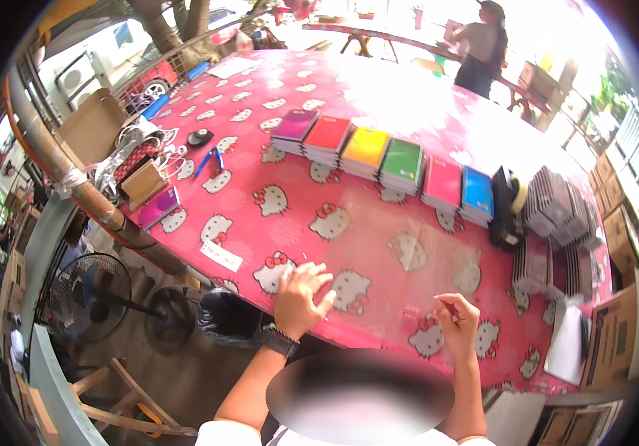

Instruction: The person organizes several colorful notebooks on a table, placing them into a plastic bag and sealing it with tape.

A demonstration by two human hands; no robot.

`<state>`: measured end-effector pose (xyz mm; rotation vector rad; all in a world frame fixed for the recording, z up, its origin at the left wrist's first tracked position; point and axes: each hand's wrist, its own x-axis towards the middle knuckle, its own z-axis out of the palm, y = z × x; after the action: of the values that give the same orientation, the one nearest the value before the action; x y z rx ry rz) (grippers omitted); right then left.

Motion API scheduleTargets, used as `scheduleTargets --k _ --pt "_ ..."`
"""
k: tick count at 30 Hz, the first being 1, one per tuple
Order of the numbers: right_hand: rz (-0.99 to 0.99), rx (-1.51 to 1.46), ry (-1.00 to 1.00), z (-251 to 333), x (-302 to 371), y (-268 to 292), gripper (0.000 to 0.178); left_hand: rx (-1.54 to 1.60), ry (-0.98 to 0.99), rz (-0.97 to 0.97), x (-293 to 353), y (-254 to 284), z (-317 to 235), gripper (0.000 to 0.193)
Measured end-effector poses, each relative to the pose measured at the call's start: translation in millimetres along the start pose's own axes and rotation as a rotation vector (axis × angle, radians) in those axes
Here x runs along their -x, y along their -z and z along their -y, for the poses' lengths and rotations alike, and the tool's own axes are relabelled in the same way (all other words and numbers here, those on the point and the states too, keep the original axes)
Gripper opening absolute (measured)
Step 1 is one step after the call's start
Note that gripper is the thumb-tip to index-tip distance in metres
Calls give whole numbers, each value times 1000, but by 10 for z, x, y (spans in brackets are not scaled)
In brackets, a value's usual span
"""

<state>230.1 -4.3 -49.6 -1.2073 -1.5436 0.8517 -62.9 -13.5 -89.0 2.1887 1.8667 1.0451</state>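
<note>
Clear plastic (435, 264) lies near the left hand (304, 299), fingers spread, and right hand (458, 321), fingers curled inward.

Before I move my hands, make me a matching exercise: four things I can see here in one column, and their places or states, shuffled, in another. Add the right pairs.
Things
1. Left hand
2. Right hand
3. Yellow notebook stack
4. Fan

Places or states
A. Between the red stack and the green stack
B. Fingers curled inward
C. Off the table, toward the picture's left
D. Fingers extended, dark band at the wrist

Right pairs: 1-D, 2-B, 3-A, 4-C
</note>
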Motion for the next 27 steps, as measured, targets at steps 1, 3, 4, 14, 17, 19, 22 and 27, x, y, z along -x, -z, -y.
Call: scheduleTargets --k 1,3,4,14,17,19,22,27 --pt "59 45 46 18 -151 -69 7 -1 -1 2 13 9 19 32" --pt "184 135 142 117 -540 -268 10 45 29 -43 12 51 32 33" --pt "282 187 193 227 -751 -398 15 78 25 -18 32 53 68 35" --pt "891 177 364 998 -1744 -2797 14 739 112 -138 34 203 255 34" --pt "1083 93 470 1300 -1595 -3331 13 765 114 -127 -92 553 685 35" --pt "1023 69 502 1395 -1607 -3495 14 688 214 -145 -197 880 1154 23" --pt "922 102 383 1542 -1666 -3575 14 519 383 -224 -430 1530 1763 16" --pt "847 191 298 1346 -1718 -3271 14 325 492 -366 -888 1997 2482 13"
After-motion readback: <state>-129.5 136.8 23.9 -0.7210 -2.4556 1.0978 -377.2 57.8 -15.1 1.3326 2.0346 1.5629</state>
